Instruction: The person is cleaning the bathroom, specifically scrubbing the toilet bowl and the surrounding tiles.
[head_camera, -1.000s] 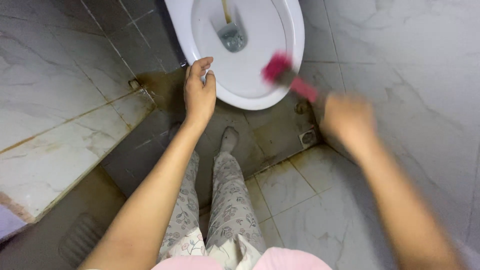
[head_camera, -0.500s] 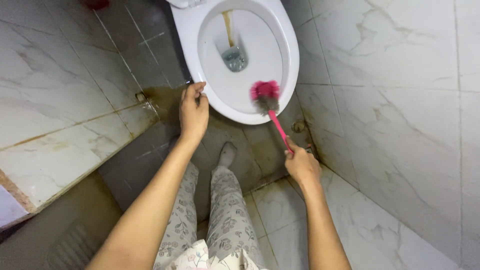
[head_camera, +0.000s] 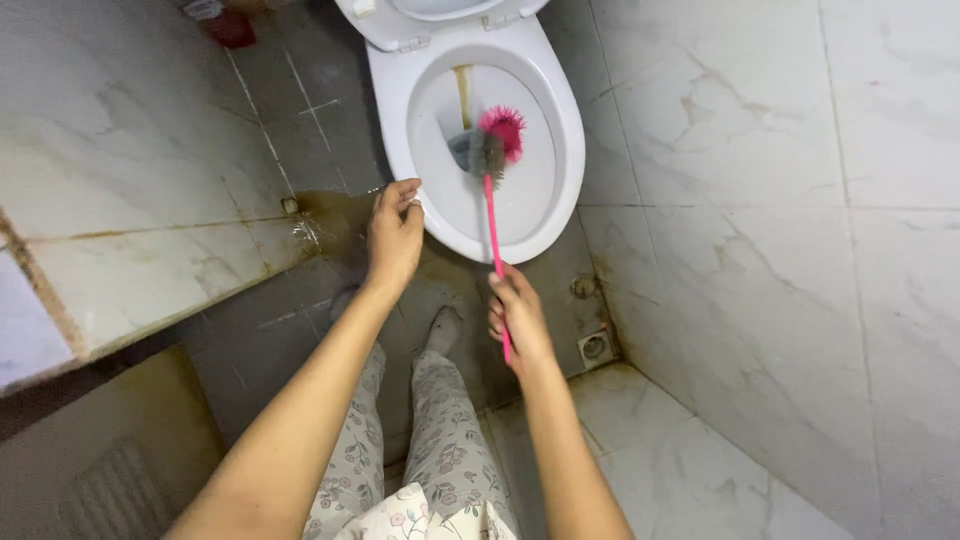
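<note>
Nearest: floral pyjama legs (head_camera: 440, 440) at bottom centre, one socked foot (head_camera: 440, 330) on dark stained floor tiles (head_camera: 270, 330). Right hand (head_camera: 518, 318) just above, fingers curled tight round pink handle of toilet brush (head_camera: 492, 215), low on the shaft, handle end poking out below the fist. Left hand (head_camera: 393, 232) a bit further up and to the left, fingers bent, fingertips touching front-left rim of white toilet bowl (head_camera: 565, 150). Beyond: handle running up over front rim into bowl, pink-and-grey bristle head deep inside, at the drain water, beside a brown streak on the back wall. Furthest: raised seat hinge at top edge; marble-look wall tiles (head_camera: 780, 200) to the right; small floor drain (head_camera: 596, 346) nr right wall.
</note>
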